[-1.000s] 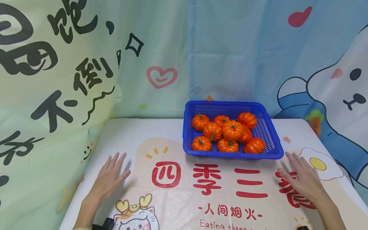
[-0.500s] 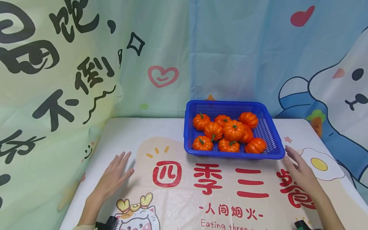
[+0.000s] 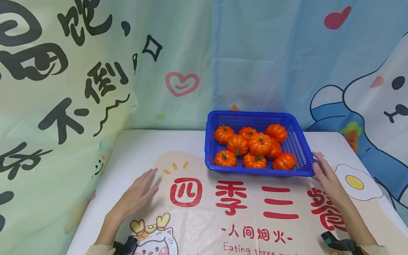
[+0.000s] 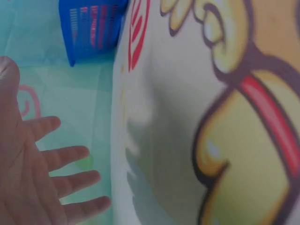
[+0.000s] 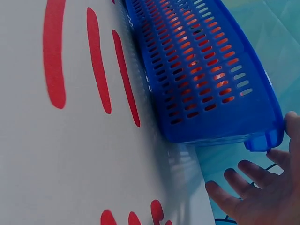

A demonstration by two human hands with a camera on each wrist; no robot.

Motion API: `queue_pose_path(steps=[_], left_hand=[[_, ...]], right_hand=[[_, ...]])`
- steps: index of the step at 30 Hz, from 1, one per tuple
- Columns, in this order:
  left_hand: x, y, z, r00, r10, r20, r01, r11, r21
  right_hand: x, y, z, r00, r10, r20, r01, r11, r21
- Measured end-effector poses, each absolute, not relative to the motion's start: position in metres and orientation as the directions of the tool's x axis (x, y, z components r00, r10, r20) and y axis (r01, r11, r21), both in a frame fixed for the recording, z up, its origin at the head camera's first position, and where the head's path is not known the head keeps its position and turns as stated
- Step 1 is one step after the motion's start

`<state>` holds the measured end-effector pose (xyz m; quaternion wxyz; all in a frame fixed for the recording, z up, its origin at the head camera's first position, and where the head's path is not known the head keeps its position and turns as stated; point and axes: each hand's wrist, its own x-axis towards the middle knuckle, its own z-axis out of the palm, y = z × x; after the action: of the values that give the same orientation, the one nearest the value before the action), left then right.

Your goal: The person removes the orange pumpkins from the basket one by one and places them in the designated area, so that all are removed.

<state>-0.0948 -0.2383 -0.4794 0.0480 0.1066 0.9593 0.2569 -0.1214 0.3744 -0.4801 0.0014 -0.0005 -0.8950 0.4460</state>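
A blue plastic basket (image 3: 255, 171) with slotted walls stands toward the back of the table, holding several small orange pumpkins (image 3: 260, 144) with green stems. My right hand (image 3: 329, 179) is at the basket's front right corner. In the right wrist view its thumb lies against the rim or just beside it; contact is hard to tell. The other fingers spread below that corner, fairly straight. Over the table left of the basket hovers my left hand (image 3: 135, 196), fingers extended and holding nothing. The left wrist view shows its spread fingers (image 4: 70, 157), apart from the basket.
A printed cloth (image 3: 236, 198) with red characters and a cartoon cat (image 3: 154, 241) covers the table. A decorated curtain (image 3: 178, 42) hangs right behind the table's back edge. Black straps (image 3: 342, 244) sit at both wrists.
Both hands have moved: the left one rightward, toward the basket, and the right one forward and left to the basket's right corner. The basket and pumpkins have stayed in place on the table.
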Motion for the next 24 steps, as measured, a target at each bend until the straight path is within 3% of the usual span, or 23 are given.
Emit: queue_pose_path(steps=[14, 24], left_hand=[[-0.099, -0.223, -0.477, -0.961, 0.269, -0.068, 0.181, 0.793, 0.582], [-0.105, -0.21, -0.474, -0.954, 0.297, -0.051, 0.195, 0.737, 0.647]], right_hand=[[-0.15, 0.375, -0.478, -0.992, 0.024, -0.127, 0.121, 0.519, -0.846], [-0.17, 0.371, -0.472, -0.994, -0.001, -0.109, 0.095, 0.474, -0.875]])
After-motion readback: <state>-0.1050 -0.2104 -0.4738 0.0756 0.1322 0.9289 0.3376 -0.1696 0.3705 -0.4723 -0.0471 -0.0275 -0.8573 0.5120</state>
